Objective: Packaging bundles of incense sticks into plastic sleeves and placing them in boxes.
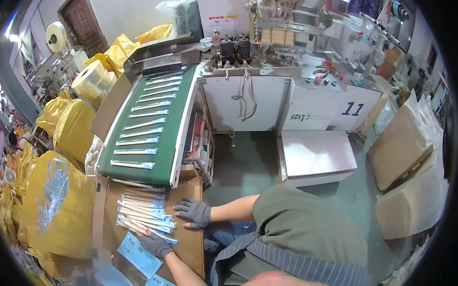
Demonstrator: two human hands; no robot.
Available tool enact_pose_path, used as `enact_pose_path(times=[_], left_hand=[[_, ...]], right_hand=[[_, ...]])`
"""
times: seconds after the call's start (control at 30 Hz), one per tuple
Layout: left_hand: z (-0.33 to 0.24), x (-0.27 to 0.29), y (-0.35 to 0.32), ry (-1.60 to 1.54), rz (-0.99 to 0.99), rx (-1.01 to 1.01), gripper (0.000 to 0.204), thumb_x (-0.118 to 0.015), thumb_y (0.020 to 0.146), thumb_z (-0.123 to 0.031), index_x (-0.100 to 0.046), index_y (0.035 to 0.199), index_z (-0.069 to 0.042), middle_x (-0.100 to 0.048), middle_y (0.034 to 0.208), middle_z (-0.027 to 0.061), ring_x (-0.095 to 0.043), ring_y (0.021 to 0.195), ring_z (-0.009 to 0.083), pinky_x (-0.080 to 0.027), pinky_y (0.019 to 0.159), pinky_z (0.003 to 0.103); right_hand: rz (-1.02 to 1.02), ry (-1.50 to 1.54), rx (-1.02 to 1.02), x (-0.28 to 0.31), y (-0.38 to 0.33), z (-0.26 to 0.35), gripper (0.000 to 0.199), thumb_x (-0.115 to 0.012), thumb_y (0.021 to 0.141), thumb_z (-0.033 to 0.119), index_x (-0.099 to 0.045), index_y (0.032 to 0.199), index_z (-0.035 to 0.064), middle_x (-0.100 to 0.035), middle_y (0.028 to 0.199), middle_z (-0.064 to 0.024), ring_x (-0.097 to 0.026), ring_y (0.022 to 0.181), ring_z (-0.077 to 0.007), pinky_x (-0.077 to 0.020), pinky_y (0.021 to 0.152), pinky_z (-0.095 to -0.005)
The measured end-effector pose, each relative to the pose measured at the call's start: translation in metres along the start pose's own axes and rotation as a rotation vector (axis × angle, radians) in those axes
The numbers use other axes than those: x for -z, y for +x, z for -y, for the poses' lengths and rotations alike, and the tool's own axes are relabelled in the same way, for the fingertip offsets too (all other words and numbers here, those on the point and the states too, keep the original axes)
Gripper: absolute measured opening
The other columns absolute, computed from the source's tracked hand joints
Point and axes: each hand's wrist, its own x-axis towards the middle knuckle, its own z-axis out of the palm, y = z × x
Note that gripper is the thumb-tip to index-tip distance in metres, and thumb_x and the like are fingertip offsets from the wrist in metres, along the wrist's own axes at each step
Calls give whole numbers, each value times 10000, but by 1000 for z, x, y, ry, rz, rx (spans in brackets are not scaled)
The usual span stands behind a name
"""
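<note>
A loose pile of slim wrapped chopsticks [143, 208], pale with blue ends, lies on a brown cardboard surface [190, 247] below the end of a green conveyor belt. My right hand [195, 213], in a grey glove with bare fingertips, rests on the cardboard just right of the pile, fingers spread and nothing held. My left hand [156, 244], gloved alike, is at the pile's near edge, its fingers stretched toward the lowest packs and seeming to touch them. Flat light-blue printed bags [139, 255] lie beside and below the left hand.
Single wrapped chopstick packs [132, 164] lie spaced in a row along the green belt [109, 173]. Yellow sacks [60, 207] crowd the left side. A white machine cabinet [316, 105] stands at the back. Cardboard sheets in clear plastic [403, 144] lean at right.
</note>
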Motion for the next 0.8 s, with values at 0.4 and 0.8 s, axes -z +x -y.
enact_pose_path(times=[0.4, 0.8], left_hand=[[-17, 4, 2, 95, 76, 33, 650, -449, 941, -448, -415, 1313, 84, -495, 1268, 293, -490, 1162, 408, -380, 993, 429], [11, -11, 6, 73, 5, -32, 668, -437, 937, -502, -432, 1314, 49, -522, 1258, 252, -522, 1124, 389, -420, 939, 416]], right_hand=[[-2, 6, -8, -1, -4, -4, 605, -579, 740, 458, -548, 1125, -7, -491, 1232, -247, -458, 1154, -413, -314, 1024, -527], [59, 29, -25, -3, -2, -3, 640, -592, 719, 480, -526, 1130, -6, -450, 1266, -256, -430, 1175, -428, -299, 1028, -534]])
